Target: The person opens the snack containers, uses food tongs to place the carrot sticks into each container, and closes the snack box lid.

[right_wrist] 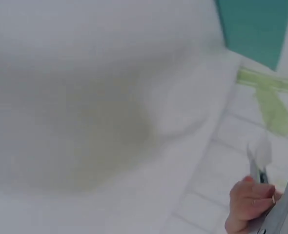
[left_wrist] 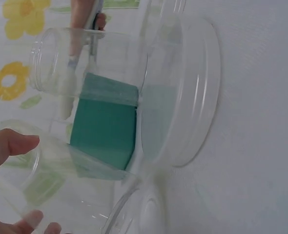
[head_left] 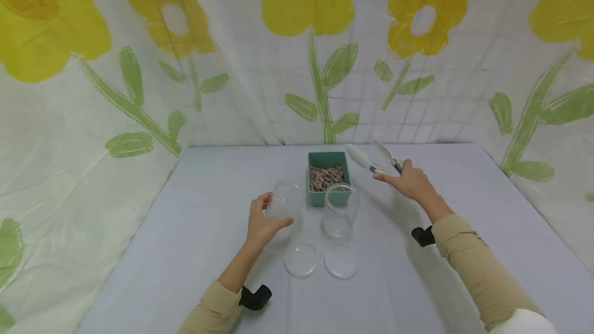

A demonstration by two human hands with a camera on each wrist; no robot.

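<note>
My left hand [head_left: 261, 223] holds a clear jar [head_left: 284, 204] left of the green box, thumb on its near side and fingers on its far side. Well to the right, my right hand [head_left: 412, 182] grips tongs with white tips [head_left: 359, 157]; their arms are spread, with nothing visible between them. The green box [head_left: 317, 199] contains many small brownish-grey pieces, too small to identify. A second clear jar [head_left: 337, 227] stands in front of it. In the left wrist view, the held jar [left_wrist: 80, 190] appears beside that other jar [left_wrist: 105, 53].
Two clear round lids, a left one [head_left: 300, 261] and a right one [head_left: 341, 261], lie on the pale tablecloth [head_left: 209, 241] nearer the body. Behind the table hangs a white curtain [head_left: 250, 92] printed with yellow flowers. Black wrist devices are strapped at both sleeves.
</note>
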